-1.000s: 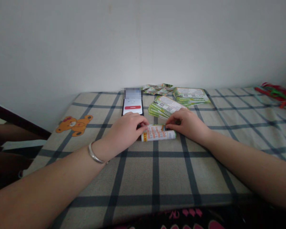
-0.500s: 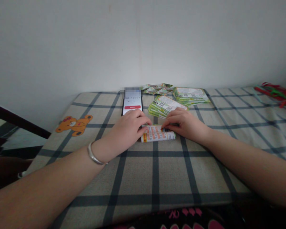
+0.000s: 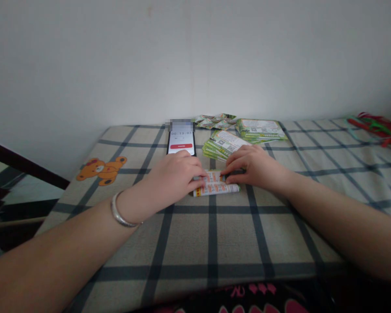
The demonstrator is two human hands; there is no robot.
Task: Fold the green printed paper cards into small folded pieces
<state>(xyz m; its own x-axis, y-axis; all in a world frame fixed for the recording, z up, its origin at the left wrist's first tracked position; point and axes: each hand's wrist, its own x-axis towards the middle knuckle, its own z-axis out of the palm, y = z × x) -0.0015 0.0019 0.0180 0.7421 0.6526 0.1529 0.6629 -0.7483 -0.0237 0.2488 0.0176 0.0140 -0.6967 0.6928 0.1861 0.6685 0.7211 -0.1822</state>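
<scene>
A small printed paper leaflet (image 3: 215,188), white with orange and yellow blocks, lies on the table with its near edge curled over. At its left end, the fingertips of my left hand (image 3: 179,176) are closed on the paper; a silver bangle is on that wrist. My right hand (image 3: 256,167) pinches the right end between thumb and fingers. Just behind the leaflet, a fanned pile of green-and-white printed leaflets (image 3: 218,147) is partly covered by my right hand. The lower end of a phone (image 3: 181,141) showing a running timer is hidden behind my left hand.
A second stack of green-and-white leaflets (image 3: 260,129) and several folded green papers (image 3: 215,121) lie along the wall. A checked cloth (image 3: 189,243) with a bear picture (image 3: 102,170) covers the table. Red and green cords (image 3: 382,132) lie far right.
My left hand has shifted slightly left and toward me, its fingers lower on the leaflet. My right fingers have moved slightly on the right end. The phone timer has advanced.
</scene>
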